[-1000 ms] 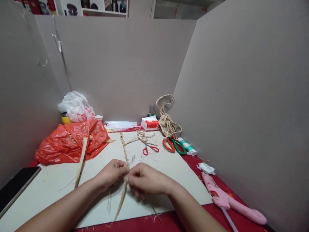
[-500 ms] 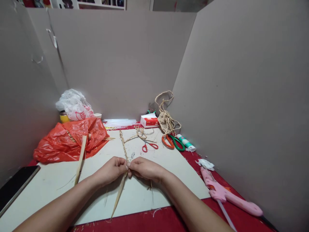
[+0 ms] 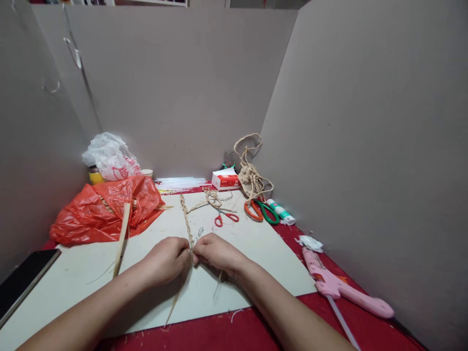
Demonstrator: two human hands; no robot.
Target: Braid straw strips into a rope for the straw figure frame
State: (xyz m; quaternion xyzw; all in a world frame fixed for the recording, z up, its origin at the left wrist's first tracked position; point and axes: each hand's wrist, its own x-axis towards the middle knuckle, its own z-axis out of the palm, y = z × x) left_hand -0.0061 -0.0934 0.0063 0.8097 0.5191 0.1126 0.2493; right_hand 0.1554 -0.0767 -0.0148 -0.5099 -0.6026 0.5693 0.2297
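Observation:
A braided straw cord [image 3: 187,222] runs down the white board [image 3: 263,273] to my fingers. My left hand [image 3: 170,258] is closed in a pinch on the cord's near end. Close against it, my right hand [image 3: 215,253] pinches the same end from the other side. A loose flat straw strand [image 3: 174,307] trails below my left hand towards the board's front edge. Thin fibres [image 3: 218,282] hang under my right hand. The exact crossing of the strands is hidden by my fingers. Beyond my hands lie small red-handled scissors [image 3: 226,218] beside a thin braid [image 3: 211,199].
On the left are a red plastic bag [image 3: 80,214] with straw strips [image 3: 122,239] and a phone [image 3: 27,278]. At the right lie a pink glue gun [image 3: 351,292], large shears [image 3: 268,213], a white-green tube [image 3: 281,212] and a straw cord bundle [image 3: 252,180]. Grey panels [image 3: 175,87] enclose the table.
My hands stay at the cord's near end, with the fingers slightly shifted. More of the loose strand is now covered by my left hand. The view has tilted slightly down.

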